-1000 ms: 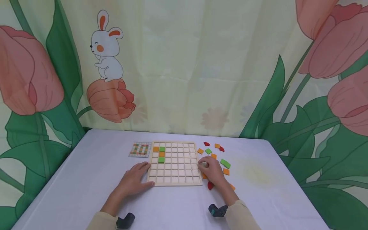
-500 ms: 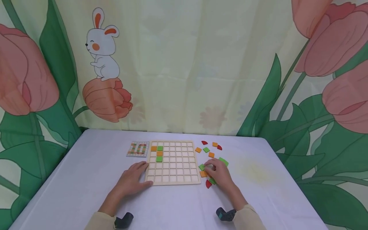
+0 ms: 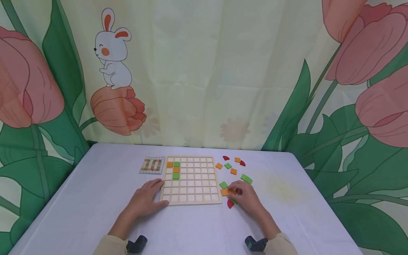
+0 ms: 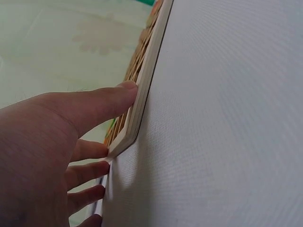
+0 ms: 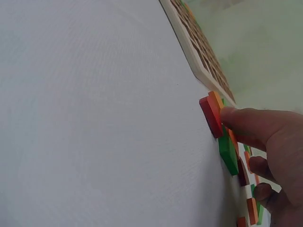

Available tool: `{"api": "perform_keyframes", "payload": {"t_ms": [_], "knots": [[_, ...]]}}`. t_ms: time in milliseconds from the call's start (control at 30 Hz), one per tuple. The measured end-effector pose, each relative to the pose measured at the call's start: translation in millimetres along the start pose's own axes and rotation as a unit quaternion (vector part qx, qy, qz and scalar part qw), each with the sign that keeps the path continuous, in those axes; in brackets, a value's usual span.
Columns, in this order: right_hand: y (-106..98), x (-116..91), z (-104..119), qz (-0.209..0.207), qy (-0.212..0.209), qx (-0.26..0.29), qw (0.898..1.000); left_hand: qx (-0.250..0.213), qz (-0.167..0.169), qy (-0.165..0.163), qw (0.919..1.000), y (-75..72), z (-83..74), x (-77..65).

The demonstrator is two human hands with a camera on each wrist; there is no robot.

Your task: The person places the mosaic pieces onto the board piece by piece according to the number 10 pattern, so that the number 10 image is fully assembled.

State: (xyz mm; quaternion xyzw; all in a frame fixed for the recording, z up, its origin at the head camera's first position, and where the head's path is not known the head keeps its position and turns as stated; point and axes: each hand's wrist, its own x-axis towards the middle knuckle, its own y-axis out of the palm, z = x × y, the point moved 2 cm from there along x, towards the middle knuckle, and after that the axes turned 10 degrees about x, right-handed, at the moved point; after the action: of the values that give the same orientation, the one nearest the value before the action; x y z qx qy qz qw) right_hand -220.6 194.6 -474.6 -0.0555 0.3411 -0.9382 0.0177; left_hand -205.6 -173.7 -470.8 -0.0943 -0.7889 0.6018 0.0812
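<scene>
A wooden grid board (image 3: 194, 193) lies on the table; orange (image 3: 170, 164) and green (image 3: 176, 176) square tiles fill a few cells at its upper left. My left hand (image 3: 146, 198) rests at the board's lower-left corner. In the left wrist view its thumb (image 4: 106, 101) presses the frame's edge, fingers spread along the side. Right of the board, my right hand (image 3: 247, 197) has thumb and index finger at an orange square tile (image 3: 232, 191) and appears to pinch it. A red quarter-round piece (image 5: 211, 117) and a green piece (image 5: 228, 150) lie beside the thumb.
A pattern card (image 3: 152, 165) lies left of the board. Loose pieces are scattered to the right, among them a green rectangle (image 3: 247, 179), a green square (image 3: 224, 185) and a red quarter-round (image 3: 226, 158). A printed curtain (image 3: 197, 78) hangs behind the table.
My right hand has moved from the board's right edge down and toward me among the loose pieces, uncovering a green square. My left hand stays at the board's corner. The view has shifted slightly.
</scene>
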Motion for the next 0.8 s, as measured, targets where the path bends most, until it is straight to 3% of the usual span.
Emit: {"api": "perform_keyframes", "payload": {"t_ms": [800], "knots": [[4.3,2.1,0.8,0.038,-0.025,0.005,0.999,-0.001,-0.001,-0.006,1.0,-0.5,-1.2,-1.9]]}}
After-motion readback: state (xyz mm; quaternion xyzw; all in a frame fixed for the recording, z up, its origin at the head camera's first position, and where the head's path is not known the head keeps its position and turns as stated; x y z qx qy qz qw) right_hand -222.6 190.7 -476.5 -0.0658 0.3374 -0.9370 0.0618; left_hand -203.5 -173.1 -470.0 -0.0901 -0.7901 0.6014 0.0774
